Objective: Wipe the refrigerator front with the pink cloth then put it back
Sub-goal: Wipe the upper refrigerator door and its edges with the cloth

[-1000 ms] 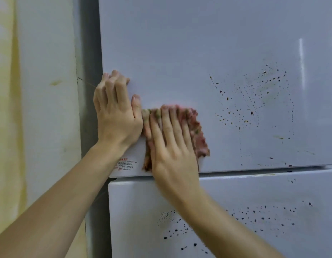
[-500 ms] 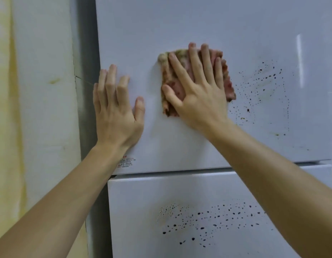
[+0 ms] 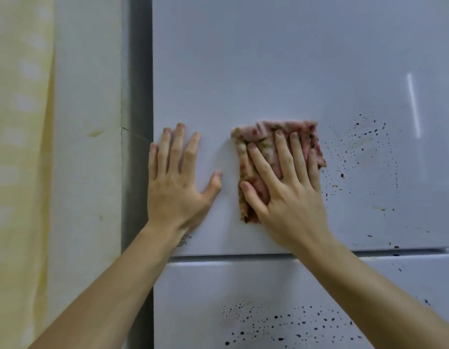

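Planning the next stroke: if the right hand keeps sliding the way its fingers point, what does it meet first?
Probably nothing: the right hand points up the upper door, which looks bare above the pink cloth.

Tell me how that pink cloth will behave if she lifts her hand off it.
The pink cloth looks soft and bunched, so probably floppy. Only the right hand pins it against the upright refrigerator door, so it would likely slide or drop.

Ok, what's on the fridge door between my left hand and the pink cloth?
Nothing: in the head view, only bare white upper door separates the left hand from the pink cloth.
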### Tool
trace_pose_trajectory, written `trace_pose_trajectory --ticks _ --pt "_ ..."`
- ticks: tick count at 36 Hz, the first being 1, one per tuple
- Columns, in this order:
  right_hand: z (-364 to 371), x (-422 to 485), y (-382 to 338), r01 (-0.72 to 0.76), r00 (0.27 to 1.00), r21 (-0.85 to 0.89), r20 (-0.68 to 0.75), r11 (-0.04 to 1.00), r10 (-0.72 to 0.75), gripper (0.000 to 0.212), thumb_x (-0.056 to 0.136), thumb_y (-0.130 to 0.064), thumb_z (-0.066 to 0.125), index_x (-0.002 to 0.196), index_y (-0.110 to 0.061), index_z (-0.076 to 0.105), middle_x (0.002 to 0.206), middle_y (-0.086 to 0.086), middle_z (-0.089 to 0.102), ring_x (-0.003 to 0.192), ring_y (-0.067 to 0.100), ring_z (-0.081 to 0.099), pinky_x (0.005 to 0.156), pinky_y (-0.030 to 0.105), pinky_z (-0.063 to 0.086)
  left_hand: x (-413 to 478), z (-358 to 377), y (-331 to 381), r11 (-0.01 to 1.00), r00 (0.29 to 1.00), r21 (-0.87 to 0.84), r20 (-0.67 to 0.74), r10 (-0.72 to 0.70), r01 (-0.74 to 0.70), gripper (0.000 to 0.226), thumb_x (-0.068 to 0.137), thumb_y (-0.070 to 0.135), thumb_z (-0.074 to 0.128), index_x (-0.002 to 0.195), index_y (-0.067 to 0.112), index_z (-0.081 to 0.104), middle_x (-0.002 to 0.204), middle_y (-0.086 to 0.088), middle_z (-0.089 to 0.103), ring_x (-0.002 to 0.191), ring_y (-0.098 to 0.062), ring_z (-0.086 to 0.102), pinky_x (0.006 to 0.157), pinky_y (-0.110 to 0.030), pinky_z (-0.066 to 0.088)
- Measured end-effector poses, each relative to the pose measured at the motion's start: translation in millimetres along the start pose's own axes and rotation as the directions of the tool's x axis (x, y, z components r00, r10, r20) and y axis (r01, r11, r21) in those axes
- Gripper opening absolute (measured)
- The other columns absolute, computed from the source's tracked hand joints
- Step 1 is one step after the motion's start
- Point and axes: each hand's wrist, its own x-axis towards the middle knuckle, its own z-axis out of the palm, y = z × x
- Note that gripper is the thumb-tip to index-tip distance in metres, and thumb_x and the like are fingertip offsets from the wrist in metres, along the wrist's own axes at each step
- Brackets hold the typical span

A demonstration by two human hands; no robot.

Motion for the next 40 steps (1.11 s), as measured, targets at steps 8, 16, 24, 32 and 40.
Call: trace_pose_trajectory --ticks 8,16,24,32,40 --pt "10 108 -6 0.016 0.998 -0.053 0.059 0.998 -0.013 0.076 0.099 -0.073 0.036 0.164 -0.035 0.030 0.171 0.025 0.016 0.161 0.043 0.008 0.131 0.052 0.000 0 1 1 1.000 1.000 -0.003 0.004 -0.010 0.010 0.077 0.097 0.056 0.042 0.162 0.017 0.031 0.174 -0.008 0.018 0.162 -0.028 0.008 0.131 -0.051 0.006" --pt "21 94 -5 0.004 0.995 0.018 -0.102 1.000 -0.002 0.053 0.110 -0.039 0.039 0.158 -0.018 0.047 0.167 0.015 0.036 0.158 0.033 0.028 0.130 0.049 0.019 0 -2 1 0.999 1.000 -0.032 0.003 -0.001 0.001 0.074 0.098 0.052 0.043 0.161 0.015 0.034 0.173 -0.010 0.020 0.162 -0.028 0.011 0.131 -0.050 0.005" --pt "-10 -43 6 0.060 0.998 0.075 0.024 0.995 -0.062 0.052 0.112 -0.030 0.044 0.162 -0.015 0.038 0.171 0.012 0.026 0.161 0.029 0.019 0.130 0.050 0.022 -4 0 12 0.997 0.999 -0.058 -0.002 0.044 -0.044 0.072 0.098 0.043 0.042 0.162 0.012 0.033 0.172 -0.009 0.023 0.161 -0.028 0.015 0.131 -0.049 0.009" --pt "-21 -40 33 0.091 0.992 -0.058 0.096 0.994 -0.085 0.062 0.106 -0.062 0.041 0.162 -0.039 0.032 0.174 0.008 0.017 0.162 0.031 0.010 0.128 0.064 0.009 -5 7 37 0.998 0.998 -0.029 0.015 0.055 -0.054 0.073 0.098 0.052 0.042 0.163 0.020 0.033 0.173 -0.008 0.021 0.161 -0.030 0.014 0.130 -0.054 0.009" --pt "-5 72 54 -0.059 0.998 -0.056 -0.002 0.997 0.059 0.063 0.103 -0.064 0.037 0.162 -0.043 0.033 0.174 0.007 0.019 0.162 0.034 0.009 0.128 0.063 0.006 -5 7 47 1.000 0.999 -0.014 0.030 0.012 -0.012 0.074 0.097 0.051 0.041 0.164 0.022 0.030 0.174 -0.007 0.017 0.162 -0.030 0.011 0.131 -0.050 0.004"
